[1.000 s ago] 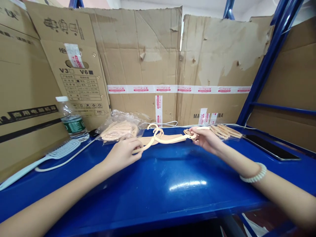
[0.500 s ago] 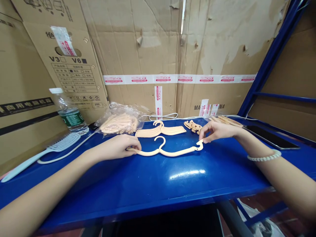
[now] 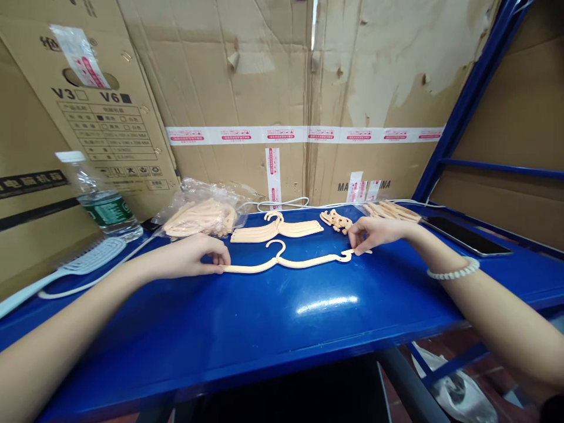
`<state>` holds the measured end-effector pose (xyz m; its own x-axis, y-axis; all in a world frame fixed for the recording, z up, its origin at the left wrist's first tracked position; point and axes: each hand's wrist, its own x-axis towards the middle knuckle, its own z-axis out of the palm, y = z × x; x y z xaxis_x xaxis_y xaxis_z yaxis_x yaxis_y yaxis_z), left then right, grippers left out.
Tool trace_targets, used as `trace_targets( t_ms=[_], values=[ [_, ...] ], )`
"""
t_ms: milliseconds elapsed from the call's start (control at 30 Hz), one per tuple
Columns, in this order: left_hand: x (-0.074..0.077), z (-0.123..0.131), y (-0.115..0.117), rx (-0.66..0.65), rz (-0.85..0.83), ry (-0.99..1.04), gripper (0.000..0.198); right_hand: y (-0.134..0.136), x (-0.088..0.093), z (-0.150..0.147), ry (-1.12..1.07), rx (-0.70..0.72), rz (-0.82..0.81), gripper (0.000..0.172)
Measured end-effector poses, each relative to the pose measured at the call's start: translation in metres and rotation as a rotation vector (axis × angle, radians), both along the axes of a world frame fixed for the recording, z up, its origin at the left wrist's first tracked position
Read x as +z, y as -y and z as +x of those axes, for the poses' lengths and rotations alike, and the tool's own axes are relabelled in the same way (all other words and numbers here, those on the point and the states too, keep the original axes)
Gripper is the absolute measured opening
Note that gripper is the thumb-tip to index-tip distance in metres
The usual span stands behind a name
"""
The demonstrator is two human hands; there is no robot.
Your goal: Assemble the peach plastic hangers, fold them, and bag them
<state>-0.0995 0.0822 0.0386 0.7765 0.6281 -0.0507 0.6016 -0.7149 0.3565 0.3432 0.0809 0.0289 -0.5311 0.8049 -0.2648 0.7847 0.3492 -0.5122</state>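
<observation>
A cream plastic clothes hanger (image 3: 304,263) lies across the blue table, its hook pointing away from me. My left hand (image 3: 200,257) is closed in a pinch on the hanger's left end. At the other end, my right hand (image 3: 374,231) pinches a small cream hooked piece (image 3: 346,256), which meets the hanger's right tip; whether the two are locked together I cannot tell. Part of that piece sticks out to the right under my fingers. Just behind lies a stack of similar hangers (image 3: 299,228), with a small pile of hooked pieces (image 3: 337,220) right of it.
A clear plastic bag (image 3: 200,214) of cream parts sits at the back left, near a water bottle (image 3: 103,202) and a hairbrush (image 3: 90,258). More cream strips (image 3: 392,211) and a phone (image 3: 467,236) lie on the right. Cardboard (image 3: 220,76) walls the back.
The small hooked piece in my right hand has turned flatter, and its far part now shows to the right. My left hand still pinches the hanger's left end. The view has shifted slightly.
</observation>
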Motion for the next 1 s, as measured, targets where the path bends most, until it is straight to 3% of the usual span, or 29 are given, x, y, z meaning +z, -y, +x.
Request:
trace_targets(
  t_ms=[1000],
  values=[
    [0.000, -0.013, -0.007, 0.026, -0.100, -0.015, 0.024, -0.002, -0.003, -0.003, 0.041, 0.000, 0.041, 0.047]
  ],
)
